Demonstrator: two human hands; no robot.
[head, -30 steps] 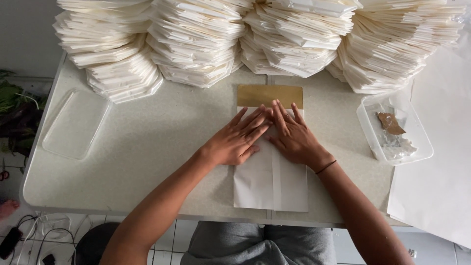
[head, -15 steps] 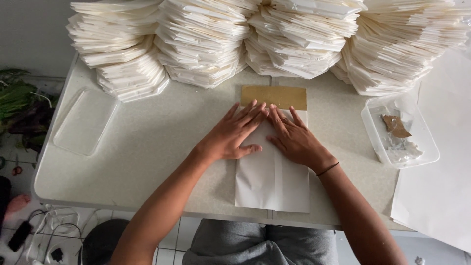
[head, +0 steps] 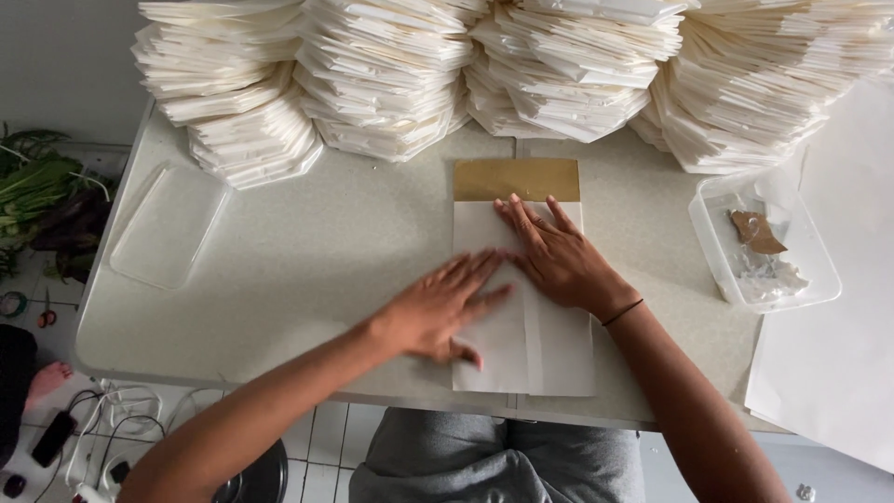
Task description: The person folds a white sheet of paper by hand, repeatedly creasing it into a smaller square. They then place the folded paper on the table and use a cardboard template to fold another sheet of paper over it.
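Pressing flat a folded white paper bag with a brown-gold flap, lying at the near middle of the speckled pale surface. Right hand spread flat, pinning the upper half; left hand open, palm down at the bag's left edge, gripping nothing. Creasing seemingly under way, calling next for firm, even pressure along the fold. Behind, tall stacks of folded white paper; a clear plastic tray of scraps at right, tiled floor below.

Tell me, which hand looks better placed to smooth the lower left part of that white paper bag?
Probably the left hand: it lies flat across the white paper bag at its left edge, low down. The right hand rests higher, fingers towards the gold strip.
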